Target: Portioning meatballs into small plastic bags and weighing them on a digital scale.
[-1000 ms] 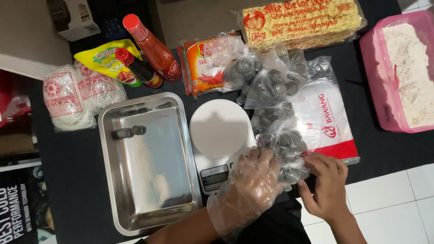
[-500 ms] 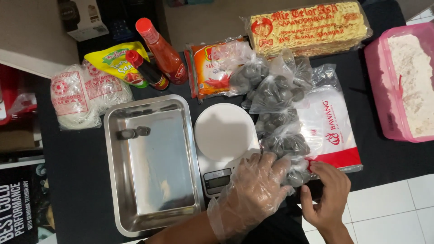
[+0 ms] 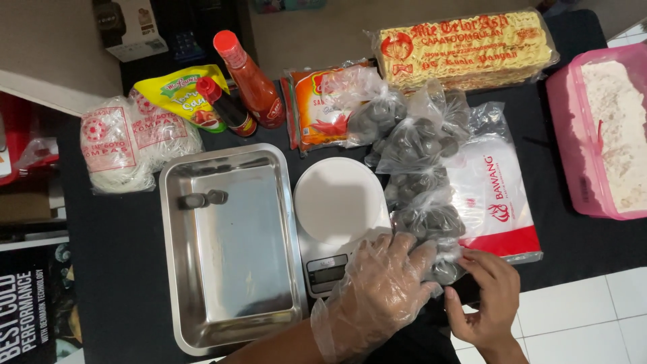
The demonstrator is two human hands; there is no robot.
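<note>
My left hand (image 3: 381, 286), in a clear plastic glove, rests on the near end of a clear plastic bag of dark grey balls (image 3: 441, 263). My bare right hand (image 3: 488, 296) pinches the same bag from its right side. Several more such bags (image 3: 411, 141) lie in a row behind it. A white digital kitchen scale (image 3: 333, 202) stands just left of my hands. Left of the scale sits a steel tray (image 3: 209, 317) with two dark balls (image 3: 202, 199) in it.
Along the back of the black table are bags of white noodles (image 3: 125, 138), a yellow sauce pouch (image 3: 172, 91), two red sauce bottles (image 3: 249, 77), an orange packet (image 3: 310, 108) and yellow dry noodles (image 3: 465, 47). A pink tub of flour (image 3: 603, 131) stands at right, a white-and-red packet (image 3: 499, 195) beside the bags.
The view has shifted slightly, so everything sits a little lower and to the right. My right hand moved down and closer in on the bag; my left hand stays on it.
</note>
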